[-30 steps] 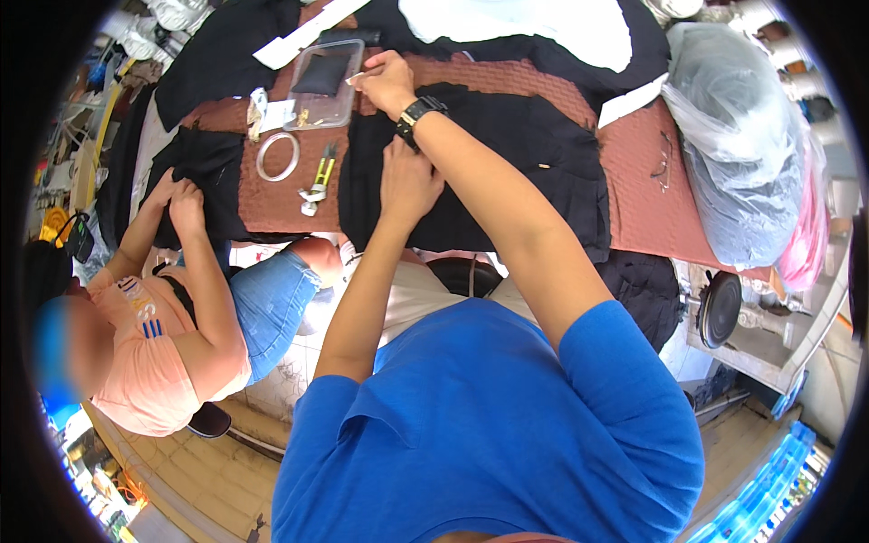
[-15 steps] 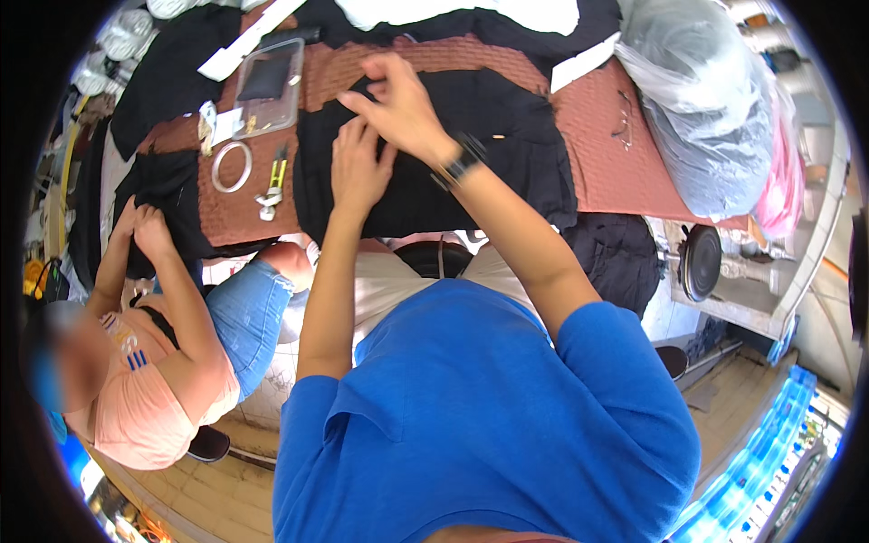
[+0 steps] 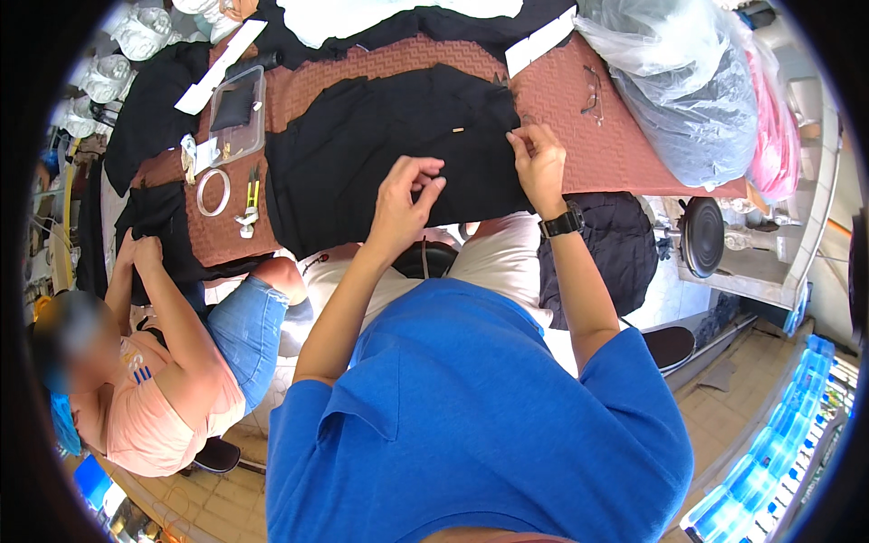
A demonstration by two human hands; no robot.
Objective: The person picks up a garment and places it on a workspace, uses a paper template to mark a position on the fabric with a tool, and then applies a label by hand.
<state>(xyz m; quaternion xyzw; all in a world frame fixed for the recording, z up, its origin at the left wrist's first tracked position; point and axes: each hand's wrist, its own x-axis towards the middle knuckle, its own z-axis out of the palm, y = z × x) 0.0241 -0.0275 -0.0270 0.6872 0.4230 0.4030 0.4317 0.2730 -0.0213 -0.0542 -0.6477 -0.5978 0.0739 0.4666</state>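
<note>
A black cloth garment [image 3: 362,118] lies spread over the brown table cover in front of me, with a small gold-coloured piece [image 3: 458,130] on it. My left hand [image 3: 407,201] hovers over the garment's near part, fingers curled but apart, nothing visible in it. At the garment's right edge, my right hand [image 3: 540,165] is closed in a pinch, thumb against forefinger. Whatever lies between those fingertips is too small to make out. A black watch [image 3: 563,221] is on my right wrist.
Left of the garment are a clear plastic box [image 3: 258,136], a white ring [image 3: 214,193] and yellow-handled snips [image 3: 253,195]. Eyeglasses [image 3: 593,95] lie at right, near a large plastic bag [image 3: 679,100]. A co-worker [image 3: 172,389] sits at left, hands on black cloth.
My hands, which were together over the garment's upper left, have parted. The right moved to the garment's right edge and pinched; the left came nearer and rightward. The view has shifted slightly.
</note>
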